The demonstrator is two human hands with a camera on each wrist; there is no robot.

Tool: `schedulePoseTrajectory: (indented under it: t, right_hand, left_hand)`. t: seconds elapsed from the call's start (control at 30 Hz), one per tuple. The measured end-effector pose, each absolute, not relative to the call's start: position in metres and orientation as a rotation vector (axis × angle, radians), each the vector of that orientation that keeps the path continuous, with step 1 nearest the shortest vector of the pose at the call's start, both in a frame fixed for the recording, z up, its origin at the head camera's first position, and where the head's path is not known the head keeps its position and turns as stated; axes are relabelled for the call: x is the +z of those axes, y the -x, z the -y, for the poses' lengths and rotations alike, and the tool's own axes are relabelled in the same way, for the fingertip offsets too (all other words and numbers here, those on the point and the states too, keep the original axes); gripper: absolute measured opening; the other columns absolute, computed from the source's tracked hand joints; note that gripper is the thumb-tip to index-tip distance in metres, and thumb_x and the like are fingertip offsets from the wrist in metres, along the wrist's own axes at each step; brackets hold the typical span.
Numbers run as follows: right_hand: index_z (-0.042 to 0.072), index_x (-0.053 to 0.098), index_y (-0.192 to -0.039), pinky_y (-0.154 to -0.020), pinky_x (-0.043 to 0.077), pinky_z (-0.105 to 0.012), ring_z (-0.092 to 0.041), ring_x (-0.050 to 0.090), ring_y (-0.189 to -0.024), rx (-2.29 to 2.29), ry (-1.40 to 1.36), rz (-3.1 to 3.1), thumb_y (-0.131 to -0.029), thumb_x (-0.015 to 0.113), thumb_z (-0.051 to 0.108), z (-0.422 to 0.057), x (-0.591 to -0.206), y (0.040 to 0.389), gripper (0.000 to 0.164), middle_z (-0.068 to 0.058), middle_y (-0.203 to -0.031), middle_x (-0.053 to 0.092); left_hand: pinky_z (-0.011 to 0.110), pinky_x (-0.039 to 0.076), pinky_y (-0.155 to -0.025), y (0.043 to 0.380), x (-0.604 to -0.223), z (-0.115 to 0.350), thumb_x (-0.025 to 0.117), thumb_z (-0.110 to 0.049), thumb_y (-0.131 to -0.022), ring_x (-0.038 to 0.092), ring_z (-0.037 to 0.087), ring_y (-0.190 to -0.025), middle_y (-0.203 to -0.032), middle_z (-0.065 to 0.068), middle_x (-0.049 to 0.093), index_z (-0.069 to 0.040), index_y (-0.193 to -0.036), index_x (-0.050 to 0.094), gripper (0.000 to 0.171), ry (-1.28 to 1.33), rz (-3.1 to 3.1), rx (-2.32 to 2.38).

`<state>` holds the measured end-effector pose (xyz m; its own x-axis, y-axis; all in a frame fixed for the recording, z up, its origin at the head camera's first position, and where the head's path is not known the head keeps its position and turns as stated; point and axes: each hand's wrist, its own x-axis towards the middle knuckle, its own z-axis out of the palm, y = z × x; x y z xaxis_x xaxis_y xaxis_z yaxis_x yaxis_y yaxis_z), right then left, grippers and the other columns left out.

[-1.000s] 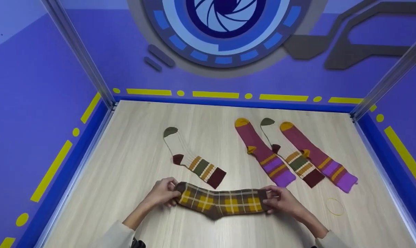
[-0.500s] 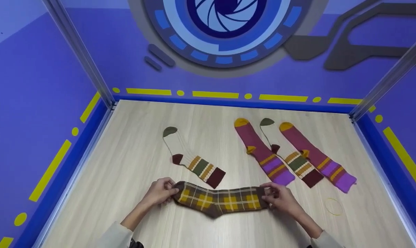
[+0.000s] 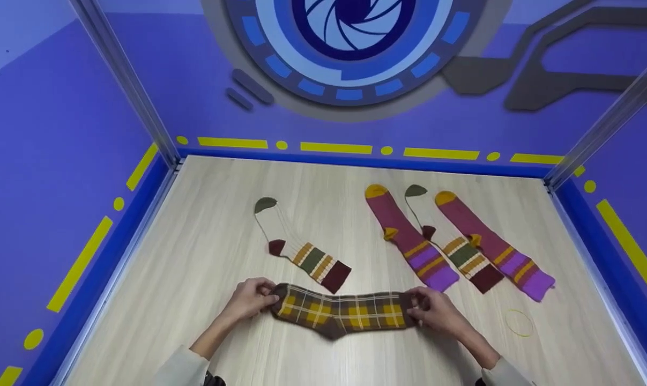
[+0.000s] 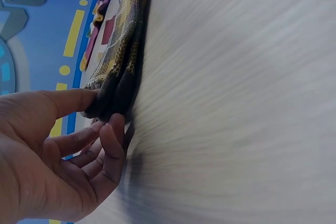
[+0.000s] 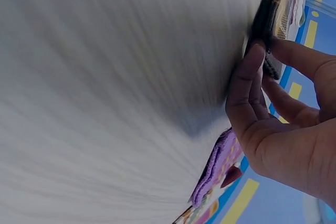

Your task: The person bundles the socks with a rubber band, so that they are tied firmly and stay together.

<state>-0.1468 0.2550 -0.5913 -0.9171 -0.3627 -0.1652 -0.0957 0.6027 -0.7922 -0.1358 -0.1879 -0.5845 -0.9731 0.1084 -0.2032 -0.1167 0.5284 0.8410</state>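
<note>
Brown and yellow plaid socks (image 3: 350, 312) lie stretched sideways at the front of the table, heel toward the person. In the left wrist view two dark toe ends (image 4: 118, 90) show, one against the other. My left hand (image 3: 251, 299) pinches the toe end between thumb and fingers. At the cuff end, my right hand (image 3: 436, 310) pinches the dark band; the right wrist view shows its thumb and fingers on either side of the layered cuff (image 5: 271, 66). Just behind the plaid socks lies a cream striped sock (image 3: 312, 260) with a dark red cuff.
At the right lie two maroon and purple socks (image 3: 403, 233) (image 3: 489, 236), with another cream striped sock (image 3: 465, 254) between them. A thin yellow rubber band (image 3: 519, 323) lies nearer the front right. Blue panels (image 3: 323, 126) with metal corner posts (image 3: 125, 80) enclose the wooden table (image 3: 205, 214).
Both hands keep their hold on the plaid socks, which stay in nearly the same place. The other socks and the rubber band have not moved.
</note>
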Motion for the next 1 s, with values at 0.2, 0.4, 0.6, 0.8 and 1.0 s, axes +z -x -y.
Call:
schedulePoseTrajectory:
  t: [0.2,0.4,0.6,0.8,1.0]
  right_hand:
    - [0.000,0.066,-0.103,-0.054,0.045,-0.020,-0.006,0.054,-0.069,-1.247,0.319,-2.527,-0.092,0.074,0.009,-0.253,-0.592,0.145,0.017,-0.007,-0.088,0.064]
    - [-0.001,0.066,-0.104,-0.055,0.047,-0.021,-0.005,0.057,-0.071,-1.321,0.267,-2.524,-0.094,0.072,0.011,-0.252,-0.593,0.143,0.016,-0.010,-0.090,0.069]
    - [-0.002,0.067,-0.104,-0.055,0.047,-0.020,-0.002,0.058,-0.067,-1.364,0.291,-2.543,-0.093,0.074,0.010,-0.253,-0.595,0.144,0.018,-0.012,-0.087,0.072]
    - [-0.004,0.068,-0.105,-0.055,0.047,-0.020,-0.002,0.060,-0.070,-1.373,0.240,-2.552,-0.092,0.074,0.008,-0.254,-0.594,0.144,0.019,-0.014,-0.090,0.074]
    - [-0.002,0.070,-0.106,-0.055,0.048,-0.021,-0.005,0.061,-0.071,-1.349,0.229,-2.587,-0.093,0.073,0.009,-0.257,-0.591,0.145,0.017,-0.013,-0.091,0.074]
  left_hand:
    - [0.022,0.045,-0.061,0.136,-0.586,0.188,0.078,-0.006,-0.083,0.056,0.012,-0.073,-0.082,0.007,0.068,0.001,-0.100,0.072,0.019,0.000,-2.537,1.417]
    - [0.021,0.043,-0.053,0.135,-0.585,0.190,0.077,-0.004,-0.084,0.054,0.010,-0.066,-0.080,0.005,0.066,0.001,-0.099,0.072,0.017,-0.003,-2.520,1.420]
    - [0.020,0.040,-0.052,0.134,-0.584,0.194,0.074,-0.002,-0.086,0.052,0.010,-0.065,-0.078,0.002,0.062,0.002,-0.100,0.071,0.015,-0.009,-2.475,1.437]
    - [0.018,0.042,-0.053,0.132,-0.583,0.196,0.073,0.000,-0.088,0.054,0.008,-0.063,-0.080,0.005,0.065,0.003,-0.103,0.070,0.015,-0.056,-2.443,1.467]
    - [0.019,0.040,-0.050,0.134,-0.582,0.201,0.072,-0.006,-0.090,0.054,0.010,-0.061,-0.080,0.008,0.068,0.005,-0.105,0.069,0.018,-0.111,-2.430,1.484]
